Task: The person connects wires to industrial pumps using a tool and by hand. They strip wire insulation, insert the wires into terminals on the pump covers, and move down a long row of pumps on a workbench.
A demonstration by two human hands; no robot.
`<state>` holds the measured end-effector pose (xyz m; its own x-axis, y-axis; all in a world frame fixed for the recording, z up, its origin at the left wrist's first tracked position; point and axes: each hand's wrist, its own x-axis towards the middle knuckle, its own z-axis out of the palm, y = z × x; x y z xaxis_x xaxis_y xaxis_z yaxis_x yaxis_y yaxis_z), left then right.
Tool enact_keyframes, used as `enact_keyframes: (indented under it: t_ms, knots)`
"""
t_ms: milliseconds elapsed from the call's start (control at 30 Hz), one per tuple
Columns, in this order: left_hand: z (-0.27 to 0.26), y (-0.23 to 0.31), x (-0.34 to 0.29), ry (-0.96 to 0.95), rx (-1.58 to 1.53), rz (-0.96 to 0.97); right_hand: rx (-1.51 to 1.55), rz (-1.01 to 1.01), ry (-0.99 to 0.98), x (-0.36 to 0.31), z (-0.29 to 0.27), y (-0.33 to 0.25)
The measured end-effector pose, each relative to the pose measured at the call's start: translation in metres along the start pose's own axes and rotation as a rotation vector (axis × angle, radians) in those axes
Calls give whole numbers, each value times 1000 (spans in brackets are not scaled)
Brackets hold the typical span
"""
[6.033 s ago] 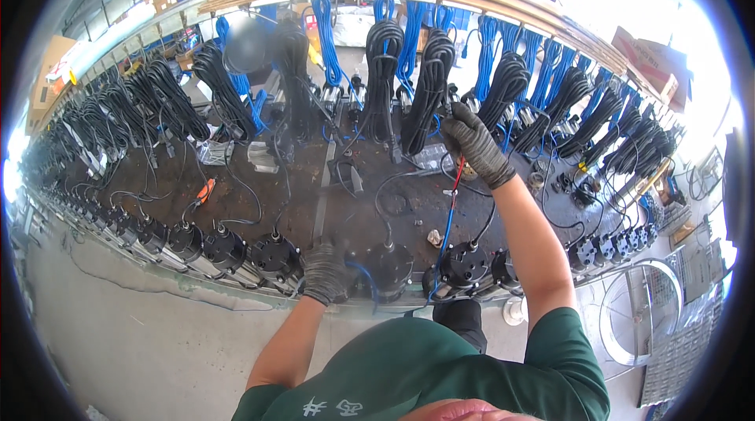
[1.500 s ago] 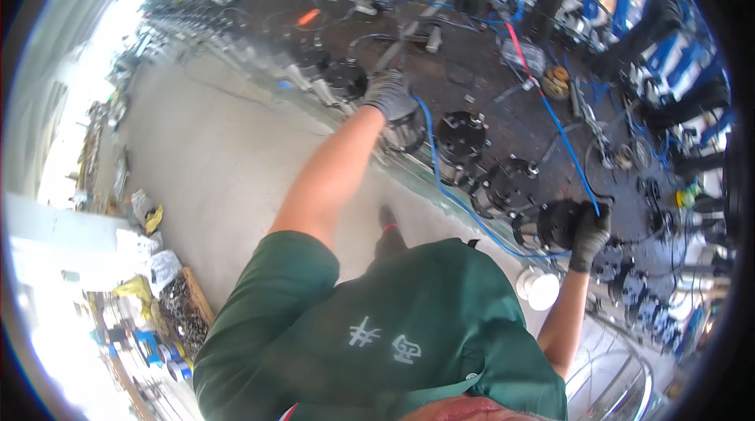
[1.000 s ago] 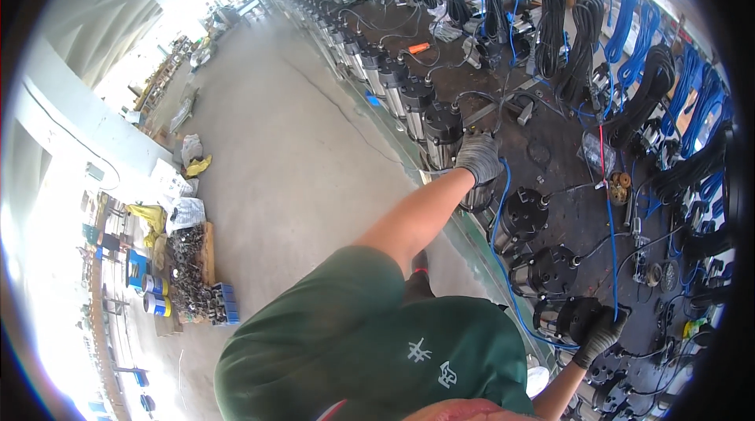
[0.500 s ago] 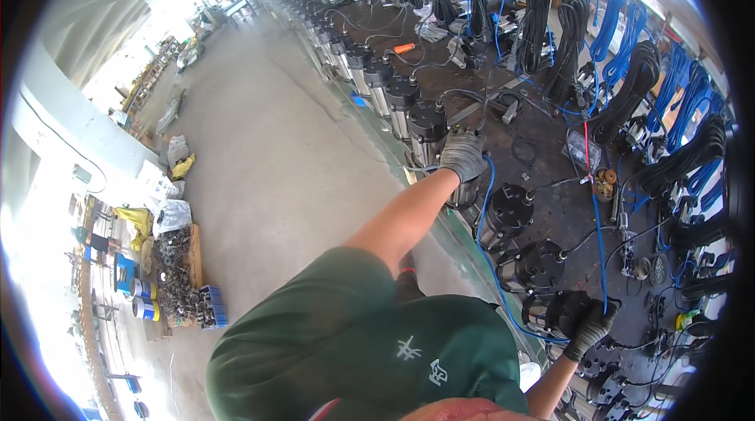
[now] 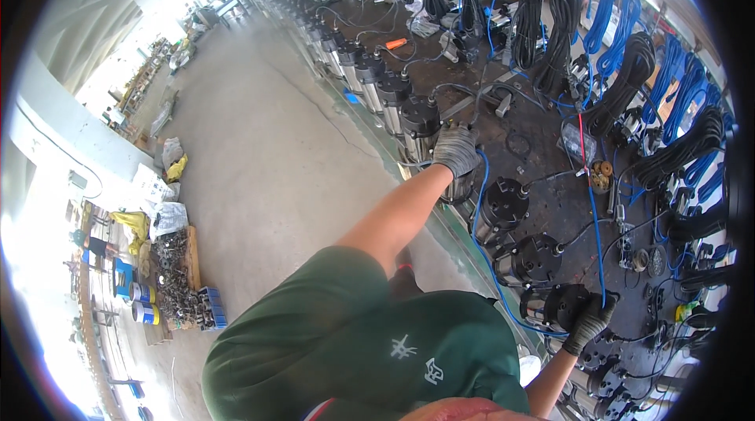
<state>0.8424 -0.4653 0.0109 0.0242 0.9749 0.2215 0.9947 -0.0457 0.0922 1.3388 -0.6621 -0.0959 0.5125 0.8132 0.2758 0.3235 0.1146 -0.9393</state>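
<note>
My left hand (image 5: 456,150), in a grey knit glove, is closed over the top of a steel pump with a black cap; most of this pump (image 5: 458,190) is hidden under it. A thin blue cord (image 5: 476,220) meets that hand and loops down past several pumps toward my right hand (image 5: 590,323). The right hand, gloved too, rests closed against the black cap of a nearer pump (image 5: 549,307). Another stretch of the blue cord drops into it from the far side of the bench. Its fingertips are partly hidden. Two pumps (image 5: 503,204) (image 5: 535,260) stand between my hands.
A long row of pumps (image 5: 370,75) lines the dark bench's (image 5: 440,75) left edge. Coiled black cables (image 5: 528,12) and blue cables (image 5: 621,27) hang along its right side. An orange tool (image 5: 395,43) lies farther up. Left of the grey floor stand sacks (image 5: 167,218) and a blue crate (image 5: 212,307).
The whole view has shifted slightly to the left and up. Both hands keep their places on the same pumps, with the cord running as before.
</note>
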Motion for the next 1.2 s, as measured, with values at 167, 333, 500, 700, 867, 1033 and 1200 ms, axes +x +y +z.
enact_keyframes:
  t_ms: [167,333,500,700,867,1033,1200]
  knots:
    - [9,-4,0,114,-15,3,15,27,4,-1,5,-14]
    - [12,-5,1,131,-42,24,-9,32,-3,0,0,-4]
    - [8,-3,-1,117,-27,23,-5,3,3,-1,-2,-1]
    - [4,-3,-4,91,-58,13,8,39,8,-1,-4,12]
    - [9,-3,-2,104,-78,2,22,-3,23,-2,3,-7]
    - [4,2,-4,182,-82,38,-71,-12,35,-1,2,-5]
    - [16,-6,-17,396,-291,216,-184,-91,-18,2,-3,0]
